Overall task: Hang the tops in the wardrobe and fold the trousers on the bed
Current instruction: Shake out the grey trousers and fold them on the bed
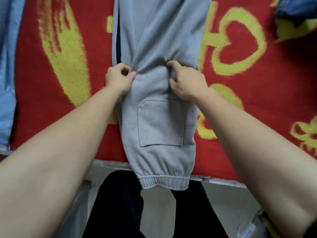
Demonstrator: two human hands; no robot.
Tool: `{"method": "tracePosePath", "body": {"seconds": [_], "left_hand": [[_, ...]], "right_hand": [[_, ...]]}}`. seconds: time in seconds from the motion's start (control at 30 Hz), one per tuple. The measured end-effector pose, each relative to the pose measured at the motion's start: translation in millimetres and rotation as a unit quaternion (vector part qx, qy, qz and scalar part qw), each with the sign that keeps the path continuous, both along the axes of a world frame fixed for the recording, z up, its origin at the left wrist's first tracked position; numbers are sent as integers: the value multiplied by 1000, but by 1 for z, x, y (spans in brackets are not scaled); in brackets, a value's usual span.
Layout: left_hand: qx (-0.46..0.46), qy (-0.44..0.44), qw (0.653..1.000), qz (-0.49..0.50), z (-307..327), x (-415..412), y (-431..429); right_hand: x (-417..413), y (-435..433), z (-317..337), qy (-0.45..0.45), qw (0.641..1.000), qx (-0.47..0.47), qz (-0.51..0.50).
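Grey jogging trousers [159, 117] lie lengthwise on the bed, folded leg over leg, with a back pocket facing up. Their elastic waistband hangs over the bed's near edge toward me. The legs run away from me past the top of the frame. My left hand [118, 78] pinches the fabric at the trousers' left edge, about mid-length. My right hand [185, 79] grips a bunched fold of the grey cloth at the right side, at the same height.
A red blanket with yellow patterns [240, 100] covers the bed. Light blue fabric [6, 83] lies along the left side. A dark blue item [296, 11] sits at the far right corner. My dark-trousered legs [120, 203] stand against the bed's pale front edge [109, 164].
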State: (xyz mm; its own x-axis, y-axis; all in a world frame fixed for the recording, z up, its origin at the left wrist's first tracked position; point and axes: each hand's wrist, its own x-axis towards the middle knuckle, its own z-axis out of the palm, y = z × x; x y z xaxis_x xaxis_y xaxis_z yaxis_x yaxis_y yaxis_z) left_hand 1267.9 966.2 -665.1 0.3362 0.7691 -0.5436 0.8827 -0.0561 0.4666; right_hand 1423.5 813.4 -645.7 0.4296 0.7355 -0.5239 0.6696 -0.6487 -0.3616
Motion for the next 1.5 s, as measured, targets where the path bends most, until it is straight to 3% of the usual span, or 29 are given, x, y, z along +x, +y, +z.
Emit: {"method": "tracePosePath", "body": {"seconds": [0.17, 0.23, 0.37, 0.67, 0.73, 0.87, 0.97, 1.03, 1.17, 1.23, 1.37, 1.43, 1.5], "left_hand": [[-110, -43, 992, 35, 4, -1, 17], [-137, -31, 990, 30, 5, -1, 22], [-225, -43, 971, 72, 11, 2, 33], [-120, -156, 980, -40, 4, 38, 54], [-124, -158, 978, -60, 3, 44, 53], [-191, -231, 954, -2, 10, 39, 57], [-203, -282, 936, 59, 18, 35, 66], [-161, -288, 939, 95, 17, 30, 70], [-60, -230, 964, 117, 7, 18, 71], [-59, -220, 964, 135, 2, 14, 69], [-79, -204, 964, 150, -4, 20, 71], [-63, -181, 969, 155, -7, 27, 74], [-12, -155, 982, 108, -8, 33, 76]], "right_hand": [[34, 45, 11, 106, 992, -44, -57], [42, 69, 14, 91, 987, 33, -132], [54, 112, 19, 47, 941, 199, -270], [58, 154, -17, -68, 949, 93, -293], [50, 152, -14, -53, 942, 117, -311], [41, 159, -1, -15, 917, 238, -321], [29, 175, 12, -9, 897, 329, -294], [21, 183, 14, -17, 899, 352, -258], [22, 184, 2, 39, 966, 244, -73], [24, 173, 1, 44, 972, 231, -28], [30, 145, -11, -102, 938, 314, -103], [30, 135, -23, -169, 951, 248, -71], [28, 127, -36, -202, 973, 115, -13]]}}
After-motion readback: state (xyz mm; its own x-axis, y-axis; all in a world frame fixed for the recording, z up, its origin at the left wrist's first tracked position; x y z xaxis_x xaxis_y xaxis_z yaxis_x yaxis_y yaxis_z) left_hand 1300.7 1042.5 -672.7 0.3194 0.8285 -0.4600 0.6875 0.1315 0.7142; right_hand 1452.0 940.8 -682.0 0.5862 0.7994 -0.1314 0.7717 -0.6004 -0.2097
